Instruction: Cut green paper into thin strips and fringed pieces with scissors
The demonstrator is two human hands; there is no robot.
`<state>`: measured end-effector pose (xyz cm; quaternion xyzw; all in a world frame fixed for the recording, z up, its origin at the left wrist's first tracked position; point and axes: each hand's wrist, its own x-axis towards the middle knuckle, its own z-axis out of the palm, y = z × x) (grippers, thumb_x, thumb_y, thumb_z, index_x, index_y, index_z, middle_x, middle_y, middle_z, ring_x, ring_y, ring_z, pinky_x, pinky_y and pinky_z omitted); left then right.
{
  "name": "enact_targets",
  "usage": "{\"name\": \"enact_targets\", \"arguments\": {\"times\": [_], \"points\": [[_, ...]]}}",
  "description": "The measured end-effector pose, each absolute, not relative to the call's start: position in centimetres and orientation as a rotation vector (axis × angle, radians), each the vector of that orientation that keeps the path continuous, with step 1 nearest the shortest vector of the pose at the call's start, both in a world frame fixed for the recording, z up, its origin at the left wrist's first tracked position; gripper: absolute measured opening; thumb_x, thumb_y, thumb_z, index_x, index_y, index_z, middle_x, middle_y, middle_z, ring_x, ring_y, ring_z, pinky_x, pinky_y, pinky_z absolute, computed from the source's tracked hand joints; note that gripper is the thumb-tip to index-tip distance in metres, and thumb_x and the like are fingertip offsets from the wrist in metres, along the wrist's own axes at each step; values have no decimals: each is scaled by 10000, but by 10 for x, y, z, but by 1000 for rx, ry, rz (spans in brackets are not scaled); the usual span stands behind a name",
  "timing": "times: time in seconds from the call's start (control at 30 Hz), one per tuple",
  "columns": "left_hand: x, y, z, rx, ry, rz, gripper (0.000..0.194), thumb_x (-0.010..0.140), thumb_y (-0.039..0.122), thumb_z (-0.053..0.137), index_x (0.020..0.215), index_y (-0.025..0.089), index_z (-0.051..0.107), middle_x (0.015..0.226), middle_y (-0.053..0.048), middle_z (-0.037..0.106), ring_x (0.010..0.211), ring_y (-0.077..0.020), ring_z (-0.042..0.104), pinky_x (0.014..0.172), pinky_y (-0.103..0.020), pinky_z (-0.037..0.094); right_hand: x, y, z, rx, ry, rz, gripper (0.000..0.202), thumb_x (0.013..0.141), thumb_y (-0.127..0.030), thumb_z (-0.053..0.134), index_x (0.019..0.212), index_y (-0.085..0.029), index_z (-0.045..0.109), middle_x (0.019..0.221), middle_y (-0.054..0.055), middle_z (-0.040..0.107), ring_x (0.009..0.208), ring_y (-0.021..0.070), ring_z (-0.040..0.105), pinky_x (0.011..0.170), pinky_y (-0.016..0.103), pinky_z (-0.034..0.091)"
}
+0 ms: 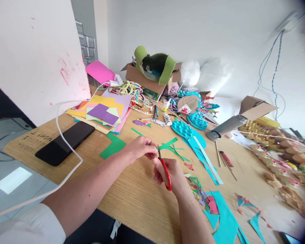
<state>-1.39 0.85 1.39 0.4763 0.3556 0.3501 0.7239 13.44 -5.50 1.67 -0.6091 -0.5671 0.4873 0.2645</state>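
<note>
Red-handled scissors (pixel 167 174) are gripped in my right hand (pixel 171 173), blades pointing up toward the fingertips of my left hand (pixel 143 149). Those left fingers are pinched together, and whatever small piece they hold is hidden. Green paper strips (pixel 179 154) lie on the table just beyond the blade tips. Left of my left hand rests a larger cut sheet of green paper (pixel 113 146). Small colourful paper scraps (pixel 198 189) are heaped beside my right wrist.
A black phone (pixel 66 142) and a stack of coloured paper (pixel 94 113) occupy the left side, crossed by a white cable (pixel 66 137). Glue bottles (pixel 167 118), blue foam pieces (pixel 183 129) and a craft-filled cardboard box (pixel 144 78) stand farther back. Blue offcuts (pixel 222 211) lie front right.
</note>
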Motion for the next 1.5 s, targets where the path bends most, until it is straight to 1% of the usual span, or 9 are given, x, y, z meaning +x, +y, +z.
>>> {"name": "enact_targets", "arguments": {"times": [0.27,0.37,0.53,0.67,0.83,0.93,1.2,1.37,1.5], "points": [[-14,10,13,1012,776,775,106,561,220,622,601,127,589,537,-3,593,510,-97,542,549,-235,440,134,-55,16,-1656,-1543,1327,524,739,-621,613,495,-171,498,411,12,561,338,109,500,340,189,329],[-14,9,13,998,768,778,120,574,233,632,611,127,590,544,-3,592,520,-98,550,548,-230,436,133,-55,17,-1667,-1537,1313,534,733,-629,612,488,-170,495,409,10,556,337,105,498,346,188,346],[-13,9,12,1003,756,788,118,557,214,653,608,120,603,548,1,589,513,-85,535,543,-216,429,133,-55,16,-1678,-1489,1313,521,722,-645,612,526,-173,509,405,10,564,337,111,504,336,189,345],[-12,10,11,1004,756,807,118,571,220,656,589,117,603,539,1,584,511,-84,534,544,-214,431,133,-54,15,-1679,-1508,1297,526,720,-637,621,507,-172,502,407,14,566,329,107,498,334,186,329],[-13,11,10,1037,738,786,84,581,197,639,595,118,613,542,-3,594,514,-88,537,559,-224,440,134,-54,14,-1639,-1539,1292,516,733,-622,620,517,-166,509,424,15,566,357,112,524,365,185,364],[-13,11,11,1054,742,775,79,583,193,636,590,119,608,537,-2,590,514,-87,533,563,-225,440,135,-55,14,-1639,-1544,1291,514,739,-618,617,519,-165,511,433,22,577,358,111,524,366,186,362],[-14,11,13,1030,772,758,117,568,216,655,597,116,601,549,-10,597,519,-93,538,567,-236,444,135,-55,17,-1656,-1516,1336,525,730,-637,613,519,-169,502,414,23,578,336,105,509,336,176,323],[-14,11,12,976,747,772,151,586,256,656,612,116,606,563,-14,605,521,-99,551,560,-240,443,134,-55,18,-1670,-1497,1327,549,723,-650,611,496,-163,501,419,25,577,330,94,500,336,171,328],[-14,10,11,1014,732,758,136,579,231,667,603,113,603,558,-8,594,530,-92,543,565,-230,436,133,-55,19,-1667,-1470,1338,531,723,-646,616,524,-165,515,426,19,582,340,100,512,343,174,344]]}}
